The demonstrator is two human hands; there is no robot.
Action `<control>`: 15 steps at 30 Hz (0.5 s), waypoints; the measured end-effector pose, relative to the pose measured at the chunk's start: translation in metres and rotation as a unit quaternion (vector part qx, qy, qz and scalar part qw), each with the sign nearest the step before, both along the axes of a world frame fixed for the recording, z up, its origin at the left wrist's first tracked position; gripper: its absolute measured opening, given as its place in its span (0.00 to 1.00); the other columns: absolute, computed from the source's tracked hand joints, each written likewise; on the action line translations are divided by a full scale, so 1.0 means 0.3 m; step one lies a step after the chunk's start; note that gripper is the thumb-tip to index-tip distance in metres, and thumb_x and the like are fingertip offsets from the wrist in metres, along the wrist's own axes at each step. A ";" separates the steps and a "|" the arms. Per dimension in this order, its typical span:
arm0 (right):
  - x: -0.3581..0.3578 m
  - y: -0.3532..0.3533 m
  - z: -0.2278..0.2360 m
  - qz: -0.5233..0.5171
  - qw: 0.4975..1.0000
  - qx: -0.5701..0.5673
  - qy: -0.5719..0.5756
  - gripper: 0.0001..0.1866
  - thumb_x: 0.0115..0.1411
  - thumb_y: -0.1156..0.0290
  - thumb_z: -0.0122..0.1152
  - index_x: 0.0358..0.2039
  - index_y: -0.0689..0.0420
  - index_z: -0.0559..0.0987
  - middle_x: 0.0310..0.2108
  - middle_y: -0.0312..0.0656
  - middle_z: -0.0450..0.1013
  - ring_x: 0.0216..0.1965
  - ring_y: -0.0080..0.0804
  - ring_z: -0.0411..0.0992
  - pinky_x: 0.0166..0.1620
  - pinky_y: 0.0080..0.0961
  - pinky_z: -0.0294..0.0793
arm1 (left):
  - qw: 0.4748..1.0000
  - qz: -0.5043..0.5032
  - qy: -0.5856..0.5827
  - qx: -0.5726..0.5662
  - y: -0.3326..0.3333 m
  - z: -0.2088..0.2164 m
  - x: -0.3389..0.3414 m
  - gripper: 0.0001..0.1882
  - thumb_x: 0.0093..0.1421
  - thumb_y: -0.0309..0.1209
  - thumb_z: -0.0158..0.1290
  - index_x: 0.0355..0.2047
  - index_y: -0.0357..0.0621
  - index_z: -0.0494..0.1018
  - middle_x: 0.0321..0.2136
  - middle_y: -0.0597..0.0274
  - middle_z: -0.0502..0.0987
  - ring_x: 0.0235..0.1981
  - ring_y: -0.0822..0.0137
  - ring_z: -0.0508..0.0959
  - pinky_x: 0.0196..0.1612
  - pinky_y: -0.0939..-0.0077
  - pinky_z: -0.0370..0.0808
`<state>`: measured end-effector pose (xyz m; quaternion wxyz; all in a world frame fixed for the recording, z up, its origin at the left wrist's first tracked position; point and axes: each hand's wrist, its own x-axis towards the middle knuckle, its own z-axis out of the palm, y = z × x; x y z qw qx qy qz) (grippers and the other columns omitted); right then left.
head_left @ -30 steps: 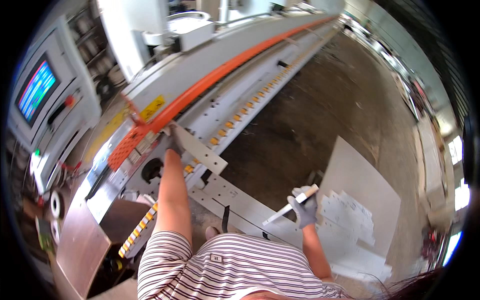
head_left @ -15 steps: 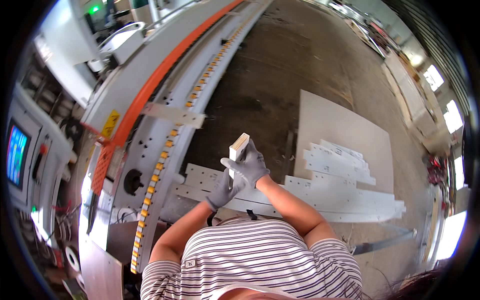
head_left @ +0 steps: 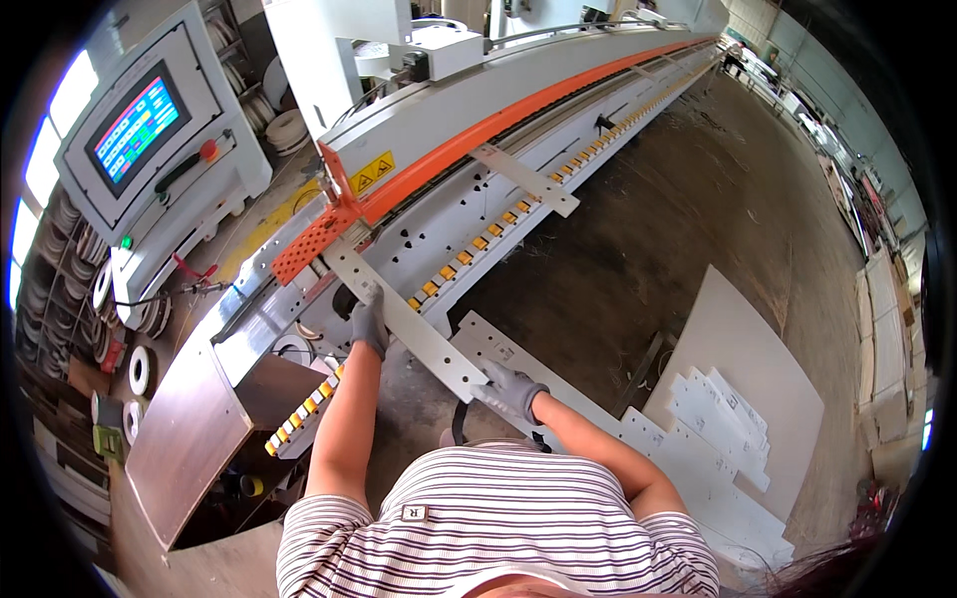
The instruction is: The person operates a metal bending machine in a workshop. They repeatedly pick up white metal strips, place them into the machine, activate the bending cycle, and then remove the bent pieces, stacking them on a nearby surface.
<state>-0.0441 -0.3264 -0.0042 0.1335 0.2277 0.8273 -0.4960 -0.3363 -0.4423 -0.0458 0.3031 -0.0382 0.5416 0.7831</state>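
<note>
A narrow pale board with drilled holes lies flat, slanting away from me to the left. Its far end reaches the perforated orange guard at the near end of a long edge-banding machine. My gloved left hand grips the board's left edge, not far from that guard. At the near end, my gloved right hand is closed round the board's corner; part of its fingers is hidden. Another pale strip lies across the machine's row of yellow rollers, farther along.
A control cabinet with a lit screen stands at the left. Below it are a brown wooden cabinet and rolls of banding. Stacked drilled boards and a large pale panel lie to my right.
The board, upright between both hands before, now lies flat with its far end at the orange guard. My hands have spread apart, and the view has turned left towards the machine.
</note>
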 end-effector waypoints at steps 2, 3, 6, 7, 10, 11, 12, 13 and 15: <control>-0.051 -0.024 -0.023 -0.031 0.998 -0.037 0.047 0.38 0.59 0.49 0.55 0.61 0.61 0.57 0.59 0.51 0.61 0.60 0.44 0.60 0.60 0.34 0.60 | 1.000 -0.008 -0.021 -0.020 -0.009 -0.009 -0.074 0.20 0.60 0.44 0.54 0.43 0.41 0.70 0.32 0.59 0.76 0.31 0.61 0.77 0.34 0.64 0.77; -0.074 -0.029 -0.029 -0.083 0.979 -0.173 0.071 0.37 0.59 0.50 0.56 0.60 0.61 0.59 0.58 0.49 0.63 0.59 0.41 0.61 0.60 0.34 0.59 | 0.999 -0.003 -0.026 -0.024 -0.006 -0.015 -0.108 0.21 0.60 0.45 0.54 0.42 0.40 0.70 0.31 0.59 0.76 0.30 0.61 0.78 0.33 0.64 0.77; -0.132 -0.033 -0.030 -0.190 0.860 -0.464 0.094 0.31 0.59 0.54 0.57 0.57 0.60 0.64 0.56 0.43 0.65 0.58 0.35 0.61 0.60 0.35 0.58 | 0.999 0.011 -0.033 -0.028 -0.011 -0.049 -0.196 0.21 0.60 0.47 0.53 0.40 0.40 0.72 0.30 0.58 0.76 0.29 0.60 0.78 0.32 0.64 0.77; -0.147 -0.035 -0.026 -0.196 0.823 -0.522 0.107 0.29 0.59 0.55 0.57 0.55 0.59 0.66 0.55 0.41 0.66 0.57 0.33 0.61 0.60 0.35 0.58 | 0.999 0.011 -0.039 -0.015 -0.012 -0.062 -0.227 0.21 0.60 0.47 0.53 0.40 0.40 0.72 0.30 0.58 0.77 0.28 0.60 0.78 0.32 0.64 0.77; -0.184 -0.042 -0.005 -0.199 0.762 -0.605 0.120 0.21 0.61 0.60 0.56 0.52 0.56 0.70 0.52 0.38 0.67 0.56 0.29 0.62 0.60 0.33 0.57 | 0.996 0.000 -0.014 -0.090 -0.008 -0.101 -0.305 0.27 0.58 0.54 0.52 0.41 0.39 0.72 0.30 0.58 0.77 0.28 0.60 0.79 0.30 0.65 0.76; -0.196 -0.048 0.004 -0.206 0.750 -0.618 0.116 0.21 0.61 0.60 0.55 0.52 0.55 0.70 0.52 0.38 0.68 0.56 0.29 0.62 0.60 0.33 0.58 | 0.994 0.001 0.005 -0.106 -0.007 -0.112 -0.323 0.28 0.58 0.55 0.52 0.41 0.39 0.73 0.30 0.58 0.77 0.28 0.60 0.79 0.29 0.65 0.76; -0.208 -0.053 0.015 -0.231 0.738 -0.625 0.104 0.21 0.61 0.60 0.55 0.52 0.55 0.70 0.52 0.38 0.68 0.56 0.29 0.63 0.59 0.32 0.58 | 0.993 0.001 0.012 -0.119 -0.003 -0.119 -0.338 0.29 0.58 0.56 0.51 0.41 0.39 0.73 0.30 0.58 0.77 0.28 0.61 0.79 0.28 0.65 0.75; -0.220 -0.059 0.028 -0.208 0.728 -0.639 0.136 0.21 0.61 0.60 0.54 0.52 0.55 0.69 0.52 0.38 0.68 0.56 0.30 0.63 0.59 0.33 0.58 | 0.991 -0.003 0.009 -0.134 0.001 -0.123 -0.351 0.30 0.58 0.57 0.50 0.40 0.39 0.73 0.30 0.58 0.77 0.27 0.61 0.79 0.27 0.65 0.75; -0.237 -0.066 0.055 -0.207 0.709 -0.652 0.171 0.21 0.61 0.61 0.54 0.52 0.55 0.69 0.53 0.39 0.68 0.55 0.33 0.64 0.60 0.34 0.58 | 0.989 -0.006 0.011 -0.148 0.008 -0.129 -0.366 0.30 0.59 0.58 0.49 0.41 0.39 0.73 0.30 0.57 0.78 0.27 0.61 0.79 0.25 0.64 0.75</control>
